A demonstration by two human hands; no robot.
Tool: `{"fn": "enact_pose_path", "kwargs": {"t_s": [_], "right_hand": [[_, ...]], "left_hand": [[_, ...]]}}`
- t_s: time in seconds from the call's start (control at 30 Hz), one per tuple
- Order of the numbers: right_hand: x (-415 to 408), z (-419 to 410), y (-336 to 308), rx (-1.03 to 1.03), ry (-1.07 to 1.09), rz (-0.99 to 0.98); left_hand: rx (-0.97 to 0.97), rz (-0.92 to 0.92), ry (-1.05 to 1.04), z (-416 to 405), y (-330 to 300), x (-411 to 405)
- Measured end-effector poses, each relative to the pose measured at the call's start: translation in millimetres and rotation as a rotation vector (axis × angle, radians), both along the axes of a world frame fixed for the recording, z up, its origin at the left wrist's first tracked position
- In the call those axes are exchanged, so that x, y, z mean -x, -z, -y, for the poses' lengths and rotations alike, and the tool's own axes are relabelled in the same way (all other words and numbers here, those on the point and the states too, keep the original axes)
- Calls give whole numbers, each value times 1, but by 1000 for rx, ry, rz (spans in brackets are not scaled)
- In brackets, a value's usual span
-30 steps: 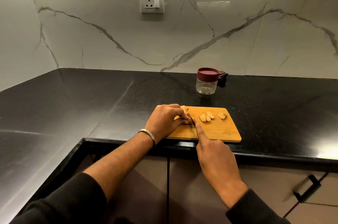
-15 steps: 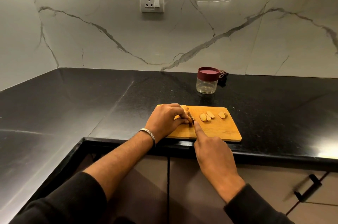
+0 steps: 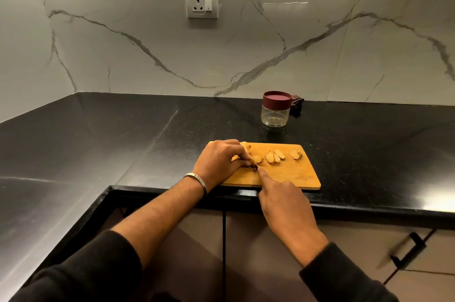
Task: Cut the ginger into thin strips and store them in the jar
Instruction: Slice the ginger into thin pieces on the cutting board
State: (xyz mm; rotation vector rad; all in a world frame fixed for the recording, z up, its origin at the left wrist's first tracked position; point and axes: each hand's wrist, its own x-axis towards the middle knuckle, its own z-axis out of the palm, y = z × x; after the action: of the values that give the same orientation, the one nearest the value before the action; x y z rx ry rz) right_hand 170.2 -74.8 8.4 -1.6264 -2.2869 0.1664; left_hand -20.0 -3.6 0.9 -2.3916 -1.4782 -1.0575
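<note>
So from the head cam, we've got our left hand (image 3: pixel 221 161) curled over the ginger (image 3: pixel 247 153) at the left end of the cutting board (image 3: pixel 290 176), fingers pinching the knobby root down against the wood. Our right hand (image 3: pixel 283 200) is wrapped around the knife (image 3: pixel 256 167), forefinger laid out along the spine, and only a sliver of blade shows right next to the left fingertips. The handle is buried in the fist.

A fresh slice (image 3: pixel 257 159) sits just beside the blade. A few more slices (image 3: pixel 275 156) are fanned out mid-board, and one more slice (image 3: pixel 296 154) lies nearer the right end.

Handling-wise, we'd guess the root is light, hard and fibrous, so it probably wants to roll or skid unless it's pinned on a flat cut face. It's best gripped over the top, well back from the edge, with knuckles forward. The slices look thin and likely a bit damp, so they'd cling to the blade and be fiddly to pick up one by one.

The jar (image 3: pixel 275 113) stands behind the board on the black counter (image 3: pixel 123 141), well apart from it. Its maroon lid (image 3: pixel 277 100) is on and nothing is visible inside.
</note>
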Motion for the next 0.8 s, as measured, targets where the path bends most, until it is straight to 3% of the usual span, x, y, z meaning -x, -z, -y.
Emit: {"fn": "enact_pose_path", "kwargs": {"t_s": [0.8], "right_hand": [[-23,-3,-2,-22,74,-77]], "left_hand": [[8,-2,21,-1,1,0]]}}
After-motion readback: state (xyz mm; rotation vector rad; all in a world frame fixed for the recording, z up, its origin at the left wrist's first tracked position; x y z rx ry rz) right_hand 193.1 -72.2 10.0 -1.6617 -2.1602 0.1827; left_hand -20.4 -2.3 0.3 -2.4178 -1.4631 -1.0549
